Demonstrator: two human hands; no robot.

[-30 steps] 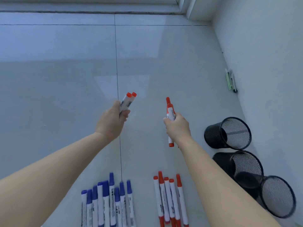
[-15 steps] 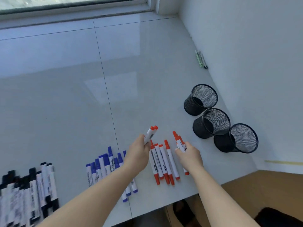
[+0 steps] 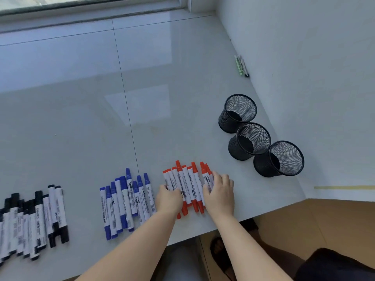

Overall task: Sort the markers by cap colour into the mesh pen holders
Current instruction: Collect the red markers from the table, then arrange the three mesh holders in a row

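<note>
I see both hands down on the pale worktop [image 3: 85, 122], set on either side of the row of red-capped markers [image 3: 187, 186] near the front edge. My left hand [image 3: 169, 198] lies against the left side of that row with its fingers laid over the barrels; whether they curl round any one marker I cannot tell. My right hand [image 3: 220, 192] lies on the right side, fingers fairly straight and spread over the outermost markers, its grip not closed round anything that I can make out.

Just left of the red row lies a row of blue-capped markers [image 3: 126, 201], and well apart at the far left a row of black-capped markers [image 3: 34, 220], somewhat blurred. All lie flat, roughly parallel.

To the right, three black mesh pen holders stand upright in a diagonal line, touching or nearly so: the far one [image 3: 237, 112], the middle one [image 3: 250, 141] and the near one [image 3: 279, 159]. Their insides look dark. Further back, beside the wall [image 3: 304, 57], lie a few pens [image 3: 241, 65].
</note>
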